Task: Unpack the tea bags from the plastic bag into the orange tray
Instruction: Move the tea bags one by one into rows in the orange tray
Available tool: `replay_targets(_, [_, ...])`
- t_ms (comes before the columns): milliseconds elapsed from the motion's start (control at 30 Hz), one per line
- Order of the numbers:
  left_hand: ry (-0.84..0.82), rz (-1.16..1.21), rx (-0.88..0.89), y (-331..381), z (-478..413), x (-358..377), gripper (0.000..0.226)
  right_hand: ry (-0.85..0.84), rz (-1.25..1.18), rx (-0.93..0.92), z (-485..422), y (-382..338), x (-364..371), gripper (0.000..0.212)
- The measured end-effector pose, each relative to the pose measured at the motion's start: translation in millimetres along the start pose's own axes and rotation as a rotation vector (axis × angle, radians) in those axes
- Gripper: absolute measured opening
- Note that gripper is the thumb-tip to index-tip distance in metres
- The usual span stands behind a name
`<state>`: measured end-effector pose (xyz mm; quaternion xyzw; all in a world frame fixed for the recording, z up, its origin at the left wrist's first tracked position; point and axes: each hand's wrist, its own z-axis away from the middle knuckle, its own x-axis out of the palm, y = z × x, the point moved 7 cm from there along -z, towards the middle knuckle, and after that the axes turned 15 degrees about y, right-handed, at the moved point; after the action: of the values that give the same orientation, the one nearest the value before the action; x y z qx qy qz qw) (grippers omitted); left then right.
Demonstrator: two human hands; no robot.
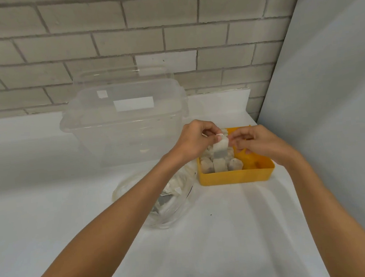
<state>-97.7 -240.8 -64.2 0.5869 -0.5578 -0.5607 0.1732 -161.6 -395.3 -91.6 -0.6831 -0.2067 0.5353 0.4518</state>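
My left hand (199, 140) and right hand (262, 142) are pinching the top of one tea bag (220, 150), grips closed, over the orange tray (235, 177), toward its ten o'clock side; tugging apart could tear the paper.

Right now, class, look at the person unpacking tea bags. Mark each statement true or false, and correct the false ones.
1. The left hand and right hand pinch one tea bag above the orange tray. True.
2. The orange tray is empty. False: several tea bags stand in its left part.
3. The plastic bag lies on the table, left of the tray. True.
4. The clear container stands nearer the person than the tray. False: it stands further back, to the tray's left, by the brick wall.
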Motion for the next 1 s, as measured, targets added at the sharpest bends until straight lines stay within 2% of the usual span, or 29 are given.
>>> replay_targets(67, [0.017, 0.029, -0.008, 1, -4, 14, 0.007, -0.053, -0.032, -0.008, 5, -9, 2, 0.016])
replay_targets(133, [0.017, 0.061, -0.033, 0, -7, 28, 0.010, -0.005, -0.003, -0.026, 4, -8, -1, 0.006])
replay_targets(233, [-0.015, 0.052, -0.073, -2, -12, 47, 0.018, 0.123, 0.089, -0.019, -3, 8, -11, 0.014])
replay_targets(300, [-0.043, -0.036, -0.063, -6, -15, 58, 0.016, 0.145, 0.153, 0.028, -6, 23, -15, 0.014])
replay_targets(467, [-0.221, -0.384, -0.002, -28, -13, 94, 0.014, 0.116, 0.298, 0.102, -7, 54, -14, 0.021])
replay_targets(633, [-0.249, -0.616, 0.105, -33, -12, 110, 0.009, 0.086, 0.314, 0.098, -4, 62, -12, 0.023])
replay_targets(767, [-0.260, -0.679, 0.110, -40, -10, 115, 0.014, 0.045, 0.278, 0.114, -6, 65, -9, 0.016])
replay_targets(1000, [-0.252, -0.670, 0.041, -50, -17, 107, 0.011, -0.031, 0.266, 0.139, -11, 70, 6, 0.021])
